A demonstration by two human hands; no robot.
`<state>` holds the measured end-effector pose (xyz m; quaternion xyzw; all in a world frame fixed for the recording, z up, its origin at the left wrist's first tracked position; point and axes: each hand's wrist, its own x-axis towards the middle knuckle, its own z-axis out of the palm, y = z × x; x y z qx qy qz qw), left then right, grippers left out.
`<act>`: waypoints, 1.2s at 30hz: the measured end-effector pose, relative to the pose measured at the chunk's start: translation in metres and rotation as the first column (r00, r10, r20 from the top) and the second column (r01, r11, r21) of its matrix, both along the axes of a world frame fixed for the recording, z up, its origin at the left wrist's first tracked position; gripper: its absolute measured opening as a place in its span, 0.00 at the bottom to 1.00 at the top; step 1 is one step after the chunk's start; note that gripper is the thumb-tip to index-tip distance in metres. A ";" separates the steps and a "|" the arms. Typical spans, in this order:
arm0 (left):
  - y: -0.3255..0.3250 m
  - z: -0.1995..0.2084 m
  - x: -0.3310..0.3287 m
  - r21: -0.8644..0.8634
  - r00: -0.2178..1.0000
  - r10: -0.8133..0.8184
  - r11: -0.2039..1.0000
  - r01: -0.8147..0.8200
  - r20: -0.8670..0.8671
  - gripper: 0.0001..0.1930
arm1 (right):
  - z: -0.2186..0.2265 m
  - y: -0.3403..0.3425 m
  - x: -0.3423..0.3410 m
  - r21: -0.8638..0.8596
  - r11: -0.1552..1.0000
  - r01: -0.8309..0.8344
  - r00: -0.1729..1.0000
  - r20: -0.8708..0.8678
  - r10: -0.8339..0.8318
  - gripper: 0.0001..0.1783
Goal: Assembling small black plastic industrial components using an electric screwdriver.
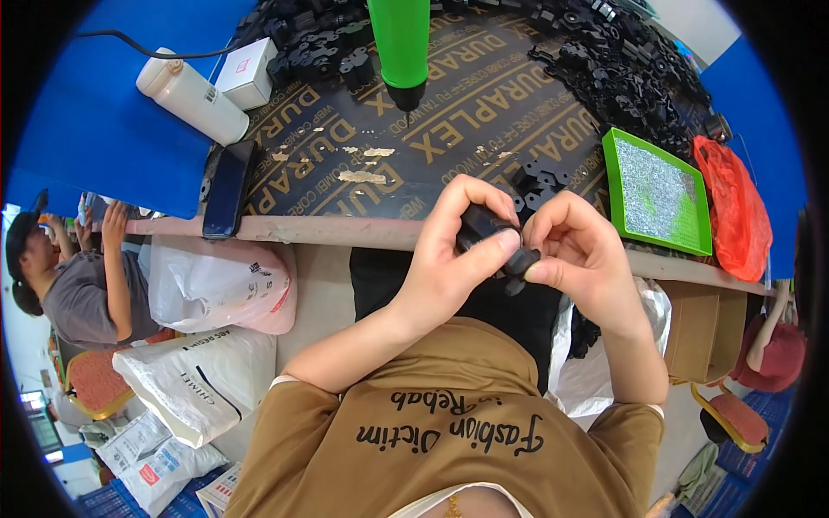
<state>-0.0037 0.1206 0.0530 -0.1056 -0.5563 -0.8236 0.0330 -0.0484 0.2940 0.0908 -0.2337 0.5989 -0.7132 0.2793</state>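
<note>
Just over the table's near edge, my left hand [449, 263] is closed around a dark black plastic part [479, 226], its thumb pressed along the side. My right hand [591, 259] pinches at the right end of that part, where a small rounded black piece [522, 260] sticks out. Whether a tiny item sits between the right fingertips is hidden. Right behind my hands lie a few loose black plastic pieces [542, 177] on the table. A green power screwdriver [400, 43] hangs tip down beyond them.
A green tray [616, 186] of small silvery screws [652, 186] stands at right, beside a red plastic bag [732, 207]. Black parts heap along the back [626, 73]. At left are a white bottle [194, 95], white box [247, 73] and phone [230, 190]. Co-workers sit either side.
</note>
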 end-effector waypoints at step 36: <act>-0.032 -0.015 -0.108 -0.923 0.903 -0.335 0.358 -0.142 -0.269 0.19 | -0.071 0.030 -0.021 0.045 0.658 0.752 0.512 -0.669 -0.539 0.06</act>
